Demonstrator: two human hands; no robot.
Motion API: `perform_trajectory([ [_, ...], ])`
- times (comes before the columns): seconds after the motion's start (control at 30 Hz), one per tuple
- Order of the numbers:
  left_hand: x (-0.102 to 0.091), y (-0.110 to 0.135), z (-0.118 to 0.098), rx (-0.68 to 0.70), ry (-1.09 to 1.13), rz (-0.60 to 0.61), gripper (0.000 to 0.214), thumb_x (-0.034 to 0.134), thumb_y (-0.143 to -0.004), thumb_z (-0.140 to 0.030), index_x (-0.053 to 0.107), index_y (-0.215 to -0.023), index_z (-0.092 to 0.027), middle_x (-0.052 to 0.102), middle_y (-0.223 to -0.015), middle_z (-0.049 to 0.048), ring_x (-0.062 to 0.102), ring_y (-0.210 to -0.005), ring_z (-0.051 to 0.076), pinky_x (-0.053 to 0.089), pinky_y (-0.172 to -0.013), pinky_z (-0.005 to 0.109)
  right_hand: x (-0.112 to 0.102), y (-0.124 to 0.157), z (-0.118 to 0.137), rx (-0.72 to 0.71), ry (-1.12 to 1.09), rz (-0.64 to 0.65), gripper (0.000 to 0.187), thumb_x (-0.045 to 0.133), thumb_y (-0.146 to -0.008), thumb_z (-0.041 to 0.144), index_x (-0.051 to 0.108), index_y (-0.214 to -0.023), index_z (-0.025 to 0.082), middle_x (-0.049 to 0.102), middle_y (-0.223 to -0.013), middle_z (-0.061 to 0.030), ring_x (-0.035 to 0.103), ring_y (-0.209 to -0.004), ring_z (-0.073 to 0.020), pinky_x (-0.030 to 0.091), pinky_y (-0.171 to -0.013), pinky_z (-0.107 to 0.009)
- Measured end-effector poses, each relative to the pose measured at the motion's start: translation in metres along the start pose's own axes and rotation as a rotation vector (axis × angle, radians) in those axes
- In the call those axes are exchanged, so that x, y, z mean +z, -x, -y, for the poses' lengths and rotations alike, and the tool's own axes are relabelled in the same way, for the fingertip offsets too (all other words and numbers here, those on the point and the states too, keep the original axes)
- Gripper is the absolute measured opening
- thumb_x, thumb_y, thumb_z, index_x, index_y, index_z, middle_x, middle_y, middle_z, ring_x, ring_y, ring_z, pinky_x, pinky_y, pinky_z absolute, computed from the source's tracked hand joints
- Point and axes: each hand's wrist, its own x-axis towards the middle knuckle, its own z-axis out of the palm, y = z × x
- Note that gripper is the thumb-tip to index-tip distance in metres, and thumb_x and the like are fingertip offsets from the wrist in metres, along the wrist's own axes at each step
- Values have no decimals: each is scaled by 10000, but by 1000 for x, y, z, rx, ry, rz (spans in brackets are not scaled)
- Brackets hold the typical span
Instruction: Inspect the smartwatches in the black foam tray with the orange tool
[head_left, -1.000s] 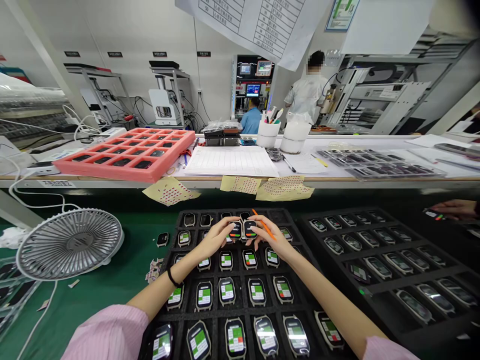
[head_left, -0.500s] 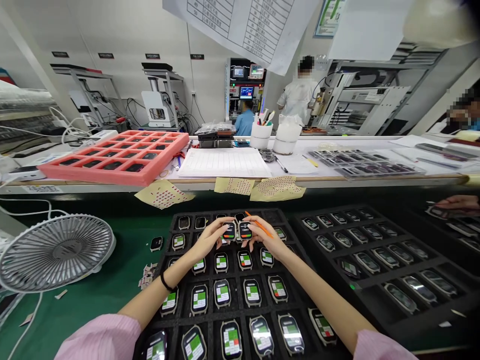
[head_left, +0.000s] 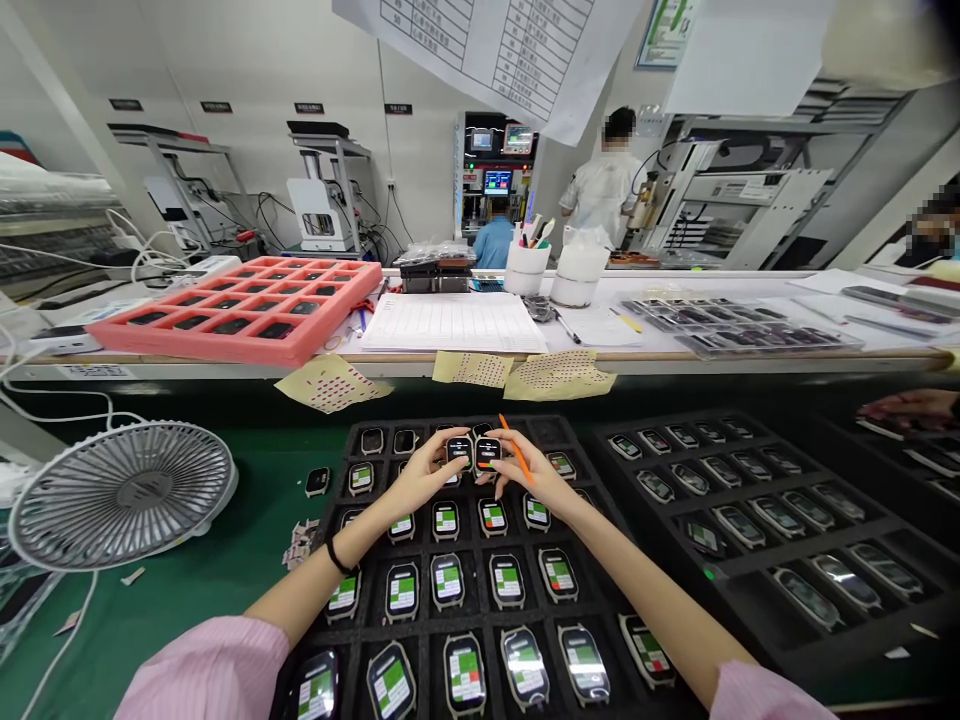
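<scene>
A black foam tray [head_left: 341, 560] before me holds several smartwatch bodies with lit green and white screens. My left hand [head_left: 420, 478] grips one watch body [head_left: 459, 451] over the tray's far rows. My right hand [head_left: 534, 476] grips a second watch body [head_left: 488, 453] right beside it, their edges almost touching. An orange pen [head_left: 516, 449] is tucked between my right fingers and sticks up and away from me. Both screens face me.
A second black tray [head_left: 757, 520] of watches lies to the right, with another person's hand [head_left: 907, 408] beyond it. A white fan [head_left: 124, 495] stands left on the green mat. A pink tray [head_left: 240, 315], papers and cups sit on the shelf behind.
Both hands have lifted the two watches slightly farther up the tray; the left watch's screen has changed from red and green to mostly white.
</scene>
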Motion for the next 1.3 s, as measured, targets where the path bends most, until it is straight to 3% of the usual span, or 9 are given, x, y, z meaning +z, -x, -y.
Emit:
perform_trajectory([
  [0.17, 0, 1, -2, 21, -83, -8, 470, 610, -825, -350, 484, -1248, -188, 589, -1174, 109, 581, -1011, 221, 472, -644, 227, 1, 0, 1, 4, 10, 16, 386, 663, -792, 289, 469, -1124, 252, 568, -1083, -59, 695, -748, -176, 566, -525, -266],
  [0.3, 1, 1, -3, 6, -19, -5, 437, 541, -863, -389, 489, -1251, -196, 571, -1202, 102, 575, -1015, 213, 496, -705, 255, 1, 0, 1, -4, 29, 20, 393, 668, -787, 289, 469, -1123, 254, 571, -1057, -51, 696, -751, -180, 567, -525, -268],
  [0.6, 1, 0, -4, 4, -5, -20, 445, 542, -850, -427, 510, -1230, -198, 586, -1112, 84, 563, -818, 151, 465, -582, 205, 2, 0, 3, -2, 29, -16, 351, 649, -799, 311, 480, -1099, 246, 578, -1012, -39, 687, -686, -161, 541, -492, -250],
  [0.77, 1, 1, -5, -40, -24, -22, 443, 474, -882, -470, 516, -1238, -210, 570, -833, 16, 411, -511, 69, 340, -447, 191, 2, 0, 3, -5, 65, -51, 313, 637, -806, 336, 495, -1066, 236, 593, -950, -26, 677, -636, -151, 506, -448, -231],
  [0.87, 0, 1, -4, -42, -24, -18, 460, 459, -885, -496, 518, -1243, -213, 522, -750, -10, 344, -462, 57, 294, -423, 191, 2, 1, 4, -10, 91, -75, 289, 634, -810, 339, 500, -1044, 234, 598, -927, -24, 667, -599, -145, 482, -425, -227],
  [1.07, -1, 0, 0, -46, -21, -6, 473, 465, -886, -480, 490, -1274, -211, 572, -843, 18, 405, -503, 68, 328, -431, 184, 1, 0, 3, -21, 67, -76, 295, 628, -813, 345, 497, -1054, 238, 591, -932, -24, 670, -623, -146, 509, -444, -228],
  [1.2, 0, 0, 1, -23, -25, 23, 532, 569, -840, -409, 431, -1317, -217, 590, -1109, 79, 567, -808, 156, 428, -538, 192, -2, -2, -3, -19, 41, -34, 404, 683, -766, 316, 472, -1104, 252, 564, -1082, -53, 679, -671, -149, 551, -471, -244],
  [1.3, 0, 0, 2, 3, -71, 13, 541, 607, -818, -367, 441, -1304, -198, 581, -1147, 97, 572, -955, 203, 461, -624, 215, -3, -3, -6, -30, 48, -25, 422, 695, -756, 290, 468, -1110, 253, 555, -1111, -61, 680, -673, -144, 561, -484, -245],
])
